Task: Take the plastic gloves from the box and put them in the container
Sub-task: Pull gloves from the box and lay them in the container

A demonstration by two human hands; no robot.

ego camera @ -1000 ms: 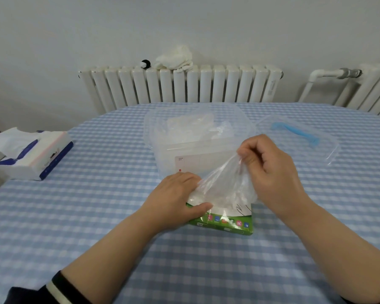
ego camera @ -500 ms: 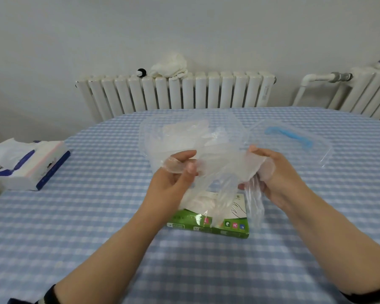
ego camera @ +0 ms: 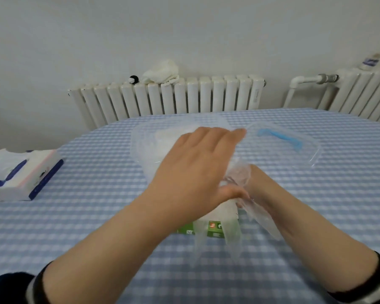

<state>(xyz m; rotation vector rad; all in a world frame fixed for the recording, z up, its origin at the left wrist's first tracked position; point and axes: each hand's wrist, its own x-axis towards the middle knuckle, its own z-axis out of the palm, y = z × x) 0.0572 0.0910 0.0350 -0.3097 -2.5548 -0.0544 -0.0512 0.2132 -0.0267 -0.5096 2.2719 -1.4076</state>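
Observation:
My left hand reaches flat to the right, fingers straight, over the clear plastic container. It covers most of my right hand, whose fingers are hidden. A clear plastic glove bunches between the two hands, drapes over my right wrist and hangs down in front of the green glove box. My left thumb lies against the glove. Several clear gloves lie inside the container.
The container's clear lid with a blue handle lies to the right of it on the blue checked tablecloth. A tissue pack sits at the left edge. A white radiator with a cloth on top stands behind the table.
My left hand has let go of the glove's edge and swept right across my right hand. The glove, stretched between both hands before, now hangs bunched by my right wrist.

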